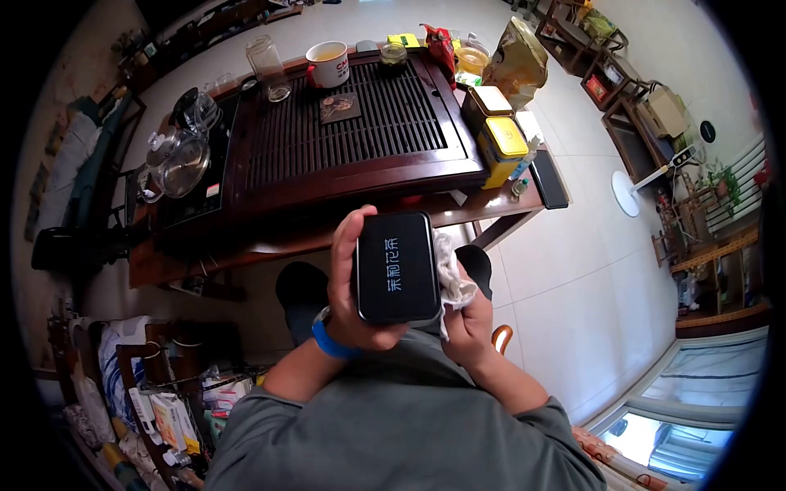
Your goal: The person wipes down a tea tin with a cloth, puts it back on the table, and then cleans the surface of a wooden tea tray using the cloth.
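Observation:
A black tea tin [398,286] with rounded corners and pale Chinese characters on its lid is held above my lap. My left hand [344,304], with a blue band at the wrist, wraps round the tin's left side and lower edge. In my right hand [471,329] is a crumpled white cloth [452,278], bunched against the tin's right side. The fingers of the right hand are partly hidden behind the cloth.
Ahead stands a dark wooden tea table with a slatted tea tray [385,119]. On it are a white-and-red mug [327,65], a tall glass [266,65] and a yellow tin [501,151]. A glass kettle [184,168] is at left, a gold bag [518,61] at right.

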`<state>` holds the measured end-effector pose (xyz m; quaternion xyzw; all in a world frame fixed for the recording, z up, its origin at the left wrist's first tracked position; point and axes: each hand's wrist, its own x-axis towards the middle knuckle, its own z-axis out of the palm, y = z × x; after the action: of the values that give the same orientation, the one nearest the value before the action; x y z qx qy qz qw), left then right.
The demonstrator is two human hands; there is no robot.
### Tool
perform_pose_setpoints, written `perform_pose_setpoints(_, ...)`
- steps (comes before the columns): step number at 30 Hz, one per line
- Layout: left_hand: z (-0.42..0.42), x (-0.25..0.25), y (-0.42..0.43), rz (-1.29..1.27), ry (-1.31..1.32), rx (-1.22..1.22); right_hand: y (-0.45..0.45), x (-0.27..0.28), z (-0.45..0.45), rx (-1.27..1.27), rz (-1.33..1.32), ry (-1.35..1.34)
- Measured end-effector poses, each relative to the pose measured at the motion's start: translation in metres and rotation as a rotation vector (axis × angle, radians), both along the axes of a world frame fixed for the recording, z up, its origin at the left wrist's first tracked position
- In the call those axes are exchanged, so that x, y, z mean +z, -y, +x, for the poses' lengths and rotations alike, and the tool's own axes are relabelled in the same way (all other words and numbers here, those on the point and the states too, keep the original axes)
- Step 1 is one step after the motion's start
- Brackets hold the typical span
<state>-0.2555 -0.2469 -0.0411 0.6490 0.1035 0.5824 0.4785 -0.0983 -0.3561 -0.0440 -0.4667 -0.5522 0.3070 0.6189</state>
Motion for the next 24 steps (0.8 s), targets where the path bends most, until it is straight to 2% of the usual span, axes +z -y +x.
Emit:
perform_pose_setpoints(2,0.002,0.006,0.005,-0.013,-0.020,0.084,0.005,-0.003,-0.003,0.048,0.029,-0.080)
perform_pose_setpoints(4,0.002,0.013,0.009,-0.002,-0.075,0.171,0.009,0.002,-0.005,0.032,0.051,-0.008)
perform_pose_setpoints(8,-0.002,0.022,0.009,0.188,-0.269,0.309,0.009,0.000,-0.015,0.016,0.162,-0.071)
perform_pose_setpoints(10,-0.004,0.025,0.010,0.213,-0.313,0.276,0.007,-0.002,-0.013,0.038,0.260,-0.102)
perform_pose_setpoints(13,-0.006,0.031,0.010,0.286,-0.341,0.212,0.012,0.001,-0.005,0.089,0.096,-0.213)
perform_pose_setpoints(15,-0.007,0.031,0.009,0.318,-0.328,0.140,0.003,0.018,0.003,0.071,0.030,-0.134)
perform_pose_setpoints(18,-0.012,0.026,0.006,0.278,-0.328,-0.057,-0.005,0.020,-0.001,0.052,-0.107,-0.392)
perform_pose_setpoints(21,-0.013,-0.004,0.007,-0.225,-0.053,-0.375,-0.014,0.019,0.008,0.005,-0.182,-0.171)
perform_pose_setpoints(23,-0.014,-0.014,0.004,-0.564,0.037,-0.533,-0.016,0.020,0.008,-0.085,-0.223,-0.059)
perform_pose_setpoints(24,-0.008,-0.012,0.005,-0.564,0.131,-0.539,-0.014,0.027,0.008,-0.105,-0.279,-0.016)
